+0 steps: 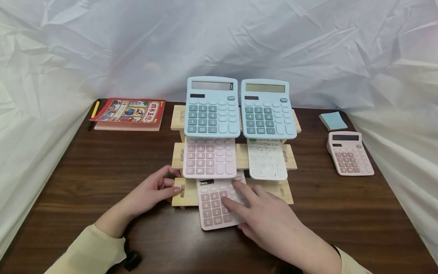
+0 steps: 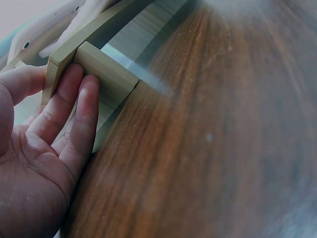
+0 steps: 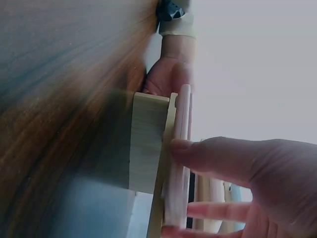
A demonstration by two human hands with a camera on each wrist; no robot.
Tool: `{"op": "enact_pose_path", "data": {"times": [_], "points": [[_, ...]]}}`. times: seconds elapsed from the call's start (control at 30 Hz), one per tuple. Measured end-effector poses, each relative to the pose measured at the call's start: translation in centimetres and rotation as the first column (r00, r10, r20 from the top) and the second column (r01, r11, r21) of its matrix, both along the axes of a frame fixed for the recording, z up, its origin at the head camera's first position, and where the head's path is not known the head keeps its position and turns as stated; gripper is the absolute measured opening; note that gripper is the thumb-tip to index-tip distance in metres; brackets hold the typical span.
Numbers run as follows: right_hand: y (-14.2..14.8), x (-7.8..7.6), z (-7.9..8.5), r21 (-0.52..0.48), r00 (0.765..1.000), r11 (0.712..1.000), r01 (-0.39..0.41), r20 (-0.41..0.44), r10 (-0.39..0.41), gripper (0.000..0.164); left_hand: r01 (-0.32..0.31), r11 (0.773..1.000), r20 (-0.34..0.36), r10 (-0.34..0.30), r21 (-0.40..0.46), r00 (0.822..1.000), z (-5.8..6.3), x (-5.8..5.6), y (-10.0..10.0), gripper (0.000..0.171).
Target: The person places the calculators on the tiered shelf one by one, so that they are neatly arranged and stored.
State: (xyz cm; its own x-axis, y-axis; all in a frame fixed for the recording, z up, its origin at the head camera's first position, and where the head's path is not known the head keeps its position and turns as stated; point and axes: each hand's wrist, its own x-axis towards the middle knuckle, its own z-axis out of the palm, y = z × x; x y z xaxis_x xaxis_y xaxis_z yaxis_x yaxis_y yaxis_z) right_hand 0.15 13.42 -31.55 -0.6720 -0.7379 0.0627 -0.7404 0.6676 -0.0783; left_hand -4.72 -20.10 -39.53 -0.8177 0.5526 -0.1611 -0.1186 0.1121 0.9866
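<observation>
A tiered wooden rack (image 1: 289,191) stands mid-table, holding calculators on its steps. My left hand (image 1: 150,192) pinches the left end of its lowest step, thumb on top and fingers beneath, as the left wrist view shows. A pink calculator (image 1: 213,213) lies on that lowest step, its front end jutting past the edge. Over its right side is my right hand (image 1: 273,217), fingers on the keys and thumb at the near edge (image 3: 179,148). Its top is hidden under another pink calculator (image 1: 209,163) on the middle step. Beside that one sits a white calculator (image 1: 267,163).
Two light blue calculators, a left one (image 1: 212,110) and a right one (image 1: 268,110), occupy the top step. At the right lie another pink calculator (image 1: 350,154) and a blue notepad (image 1: 333,121). A red book (image 1: 130,111) and a yellow pen (image 1: 95,109) are back left. White sheeting surrounds the table.
</observation>
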Motion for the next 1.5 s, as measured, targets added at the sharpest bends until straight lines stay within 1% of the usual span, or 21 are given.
{"op": "enact_pose_path", "data": {"times": [0.17,0.37,0.57,0.8,0.93,1.03,1.17,1.23,1.3,1.4,1.5], "points": [[-0.2,0.0,-0.4,-0.043,0.999,0.998,-0.039,0.007,0.040,0.056,0.002,1.000,-0.003,-0.002,0.006,1.000,-0.1,0.0,0.0,0.039],[-0.4,-0.2,-0.8,-0.081,0.998,0.995,-0.056,0.015,0.058,0.055,0.004,1.000,-0.002,-0.004,0.007,1.000,0.0,-0.2,0.1,0.040],[-0.8,-0.5,-1.4,-0.141,0.996,0.986,-0.088,-0.010,0.088,0.054,0.012,1.000,-0.001,-0.012,-0.002,1.000,0.2,-0.3,0.0,0.040],[-1.1,-0.9,-2.0,-0.178,0.997,0.981,-0.075,-0.036,0.070,0.052,0.024,1.000,-0.014,-0.024,0.005,1.000,0.3,-0.3,-0.1,0.039],[-1.2,-1.1,-2.2,-0.193,0.997,0.978,-0.075,-0.043,0.068,0.052,0.019,1.000,-0.018,-0.018,0.005,1.000,0.2,-0.3,-0.1,0.038],[-1.2,-1.0,-2.3,-0.182,0.997,0.981,-0.070,-0.035,0.064,0.053,0.015,1.000,-0.008,-0.015,0.011,1.000,0.2,-0.2,-0.1,0.038],[-0.9,-0.8,-1.6,-0.093,0.995,0.991,-0.092,0.016,0.094,0.060,0.014,1.000,-0.002,-0.014,0.024,1.000,0.1,-0.1,0.0,0.038],[-0.4,-0.6,-0.9,-0.038,0.990,0.992,-0.121,0.067,0.124,0.067,0.011,1.000,-0.008,-0.011,0.029,1.000,0.0,-0.1,0.0,0.037],[0.4,-0.4,0.0,-0.005,0.980,0.988,-0.154,0.128,0.153,0.069,0.012,0.999,-0.013,-0.011,0.032,1.000,0.0,0.0,0.0,0.037],[1.7,-0.1,1.5,-0.006,0.960,0.982,-0.190,0.208,0.187,0.063,0.011,1.000,-0.014,-0.010,0.022,1.000,0.0,0.0,-0.1,0.037],[3.4,-0.3,2.6,-0.043,0.952,0.979,-0.198,0.231,0.202,0.054,0.005,1.000,-0.015,-0.005,0.002,1.000,-0.1,0.0,-0.1,0.037]]}}
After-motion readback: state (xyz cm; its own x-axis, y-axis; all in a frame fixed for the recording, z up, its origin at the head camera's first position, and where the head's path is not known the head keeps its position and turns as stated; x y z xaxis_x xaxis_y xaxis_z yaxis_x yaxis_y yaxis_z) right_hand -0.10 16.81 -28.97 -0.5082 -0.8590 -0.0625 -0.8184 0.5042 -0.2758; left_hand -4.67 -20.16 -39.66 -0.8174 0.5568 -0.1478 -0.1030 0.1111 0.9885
